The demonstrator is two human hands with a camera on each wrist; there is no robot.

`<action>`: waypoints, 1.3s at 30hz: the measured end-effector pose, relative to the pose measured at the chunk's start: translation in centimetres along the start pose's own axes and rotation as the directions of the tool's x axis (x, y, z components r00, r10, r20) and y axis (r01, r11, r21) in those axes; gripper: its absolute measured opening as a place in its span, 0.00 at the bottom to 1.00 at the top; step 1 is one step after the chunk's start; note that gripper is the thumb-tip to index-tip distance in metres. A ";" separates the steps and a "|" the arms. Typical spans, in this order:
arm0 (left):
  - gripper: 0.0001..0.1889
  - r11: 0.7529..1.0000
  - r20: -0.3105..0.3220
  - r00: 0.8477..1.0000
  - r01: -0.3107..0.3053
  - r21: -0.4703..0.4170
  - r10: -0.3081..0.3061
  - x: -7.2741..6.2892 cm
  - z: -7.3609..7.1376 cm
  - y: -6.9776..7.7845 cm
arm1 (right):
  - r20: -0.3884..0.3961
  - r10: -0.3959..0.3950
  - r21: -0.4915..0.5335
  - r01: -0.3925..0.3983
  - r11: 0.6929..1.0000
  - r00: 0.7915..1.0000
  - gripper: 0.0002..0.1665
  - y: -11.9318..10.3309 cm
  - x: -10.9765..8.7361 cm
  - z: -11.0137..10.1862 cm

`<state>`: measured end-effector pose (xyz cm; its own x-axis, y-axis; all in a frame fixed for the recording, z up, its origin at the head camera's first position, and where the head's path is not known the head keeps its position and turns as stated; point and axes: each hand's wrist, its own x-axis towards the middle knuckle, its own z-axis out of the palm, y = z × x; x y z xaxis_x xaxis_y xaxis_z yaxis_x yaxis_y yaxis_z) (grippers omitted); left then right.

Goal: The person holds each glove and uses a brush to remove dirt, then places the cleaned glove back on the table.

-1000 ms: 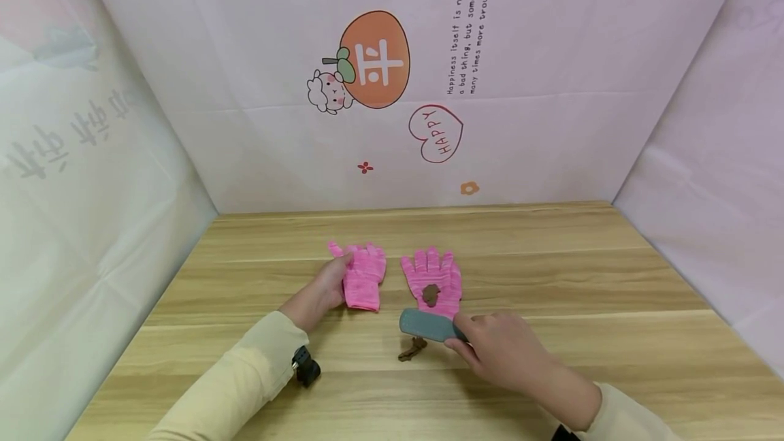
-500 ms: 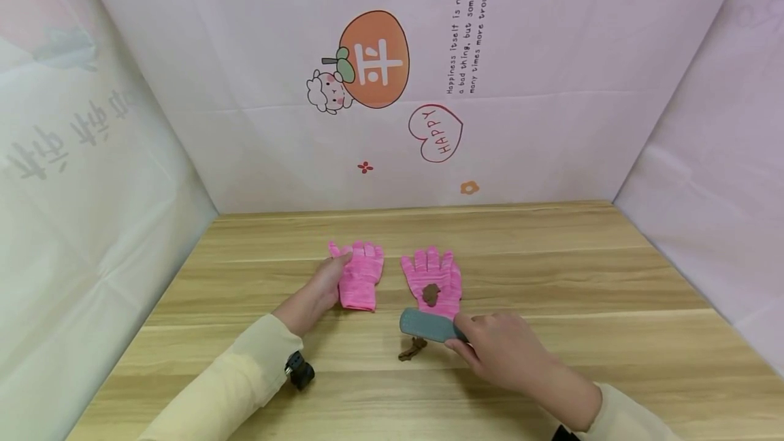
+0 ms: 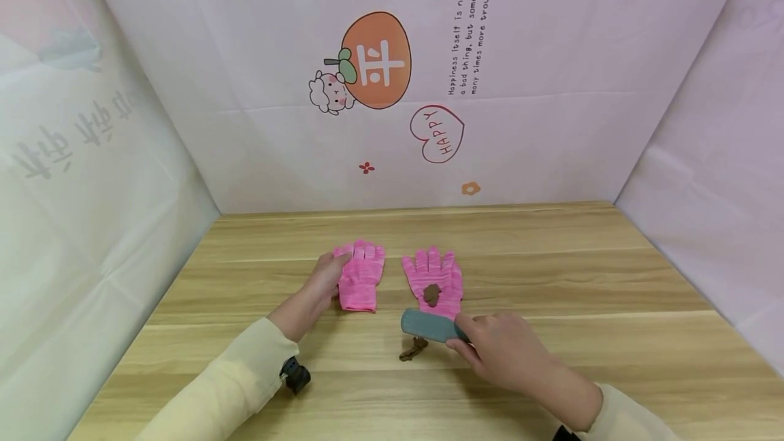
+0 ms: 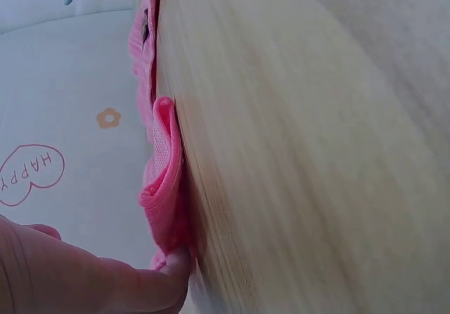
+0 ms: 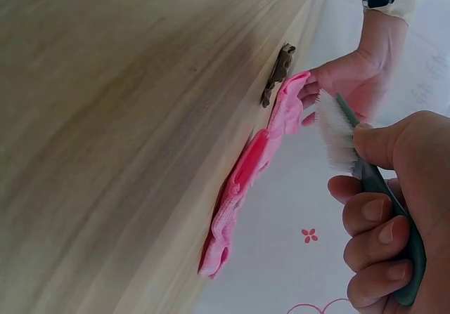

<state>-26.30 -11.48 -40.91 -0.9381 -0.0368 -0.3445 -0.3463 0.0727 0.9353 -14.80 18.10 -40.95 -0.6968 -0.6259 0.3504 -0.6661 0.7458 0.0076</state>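
Note:
My left hand [image 3: 315, 291] pinches the left edge of a pink knit glove [image 3: 360, 284], its thumb on top. Its other fingers are mostly hidden in the head view. The glove lies with its cuff toward me. To its right lies a second pink glove [image 3: 450, 284] with a brown patch [image 3: 431, 295] on its palm. My right hand [image 3: 505, 349] grips a grey-green brush [image 3: 429, 325] by its handle, holding it above that glove's cuff. White bristles [image 5: 336, 133] show in the right wrist view. A small brown crumpled piece [image 3: 413, 349] lies on the table below the brush head.
The wooden table [image 3: 551, 257] is bounded by a white printed backdrop [image 3: 275, 148] behind and sheets at both sides. A black wrist camera [image 3: 296, 375] sits on the left sleeve.
My left hand has shifted slightly left with the left glove. That glove's outstretched finger at the upper left now lies closer in. The right hand and brush stay where they were.

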 end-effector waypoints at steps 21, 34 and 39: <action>0.32 0.869 -0.028 0.946 -0.284 0.405 0.322 -0.3 1.0 -0.7 | 0.002 0.063 0.035 -0.063 0.997 0.998 0.19 1.6 -0.6 -1.3; 0.31 0.755 0.205 0.903 -0.429 0.497 0.378 -0.6 3.1 -0.6 | 0.029 0.165 0.022 -0.166 0.986 0.986 0.18 2.6 -1.3 -2.3; 0.32 0.719 0.244 0.911 -0.412 0.560 0.332 -0.7 4.1 -0.4 | 0.018 0.185 -0.006 -0.185 0.983 0.982 0.17 3.0 -1.6 -2.3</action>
<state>-25.58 -7.36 -41.35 -0.9720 0.2338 -0.0233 0.1320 0.6253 0.7691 -15.06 21.91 -39.32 -0.8128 -0.4806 0.3293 -0.5236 0.8504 -0.0514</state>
